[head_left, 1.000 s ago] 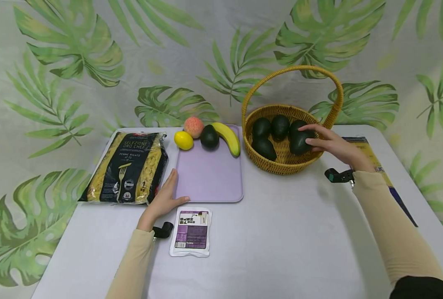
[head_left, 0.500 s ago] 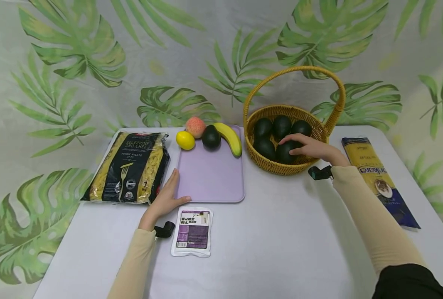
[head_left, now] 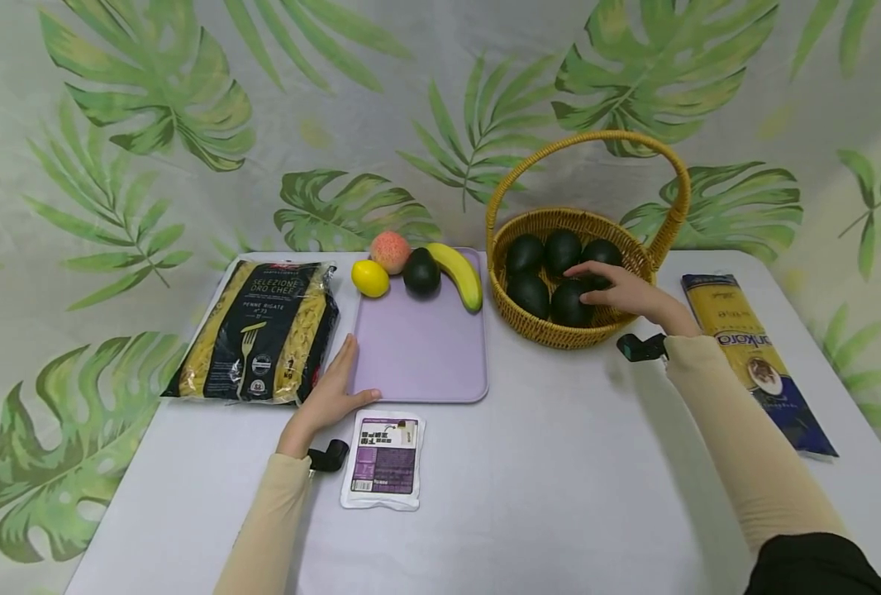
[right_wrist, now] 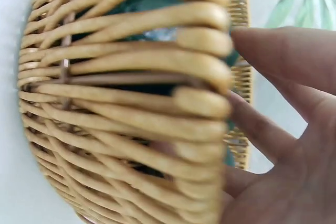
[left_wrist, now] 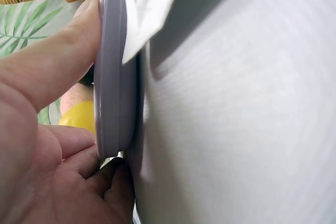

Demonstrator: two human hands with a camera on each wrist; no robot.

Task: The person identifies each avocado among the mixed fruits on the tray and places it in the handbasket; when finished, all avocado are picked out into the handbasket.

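Observation:
My left hand (head_left: 329, 395) rests at the front left corner of the lilac tray (head_left: 421, 359), thumb along the front edge and fingers along the left side. In the left wrist view its thumb (left_wrist: 68, 45) touches the tray rim (left_wrist: 113, 87). My right hand (head_left: 622, 291) reaches over the near right rim of the wicker basket (head_left: 537, 330). Its loosely spread fingers are just above an avocado (head_left: 570, 304); contact is hard to tell. Several more avocados (head_left: 528, 293) lie in the basket. In the right wrist view the basket wall (right_wrist: 126, 114) hides most of the fruit.
A lemon (head_left: 369, 278), a peach (head_left: 390, 252), an avocado (head_left: 421, 273) and a banana (head_left: 457, 277) sit at the tray's back. Pasta bags lie left (head_left: 254, 330) and right (head_left: 756, 364). A white and purple pouch (head_left: 383, 460) lies in front. The basket handle (head_left: 597, 136) arches upward.
My right hand carried an avocado from the basket's right side to its front middle and set it down. Its fingers then lifted and spread slightly. The left hand stayed at the tray.

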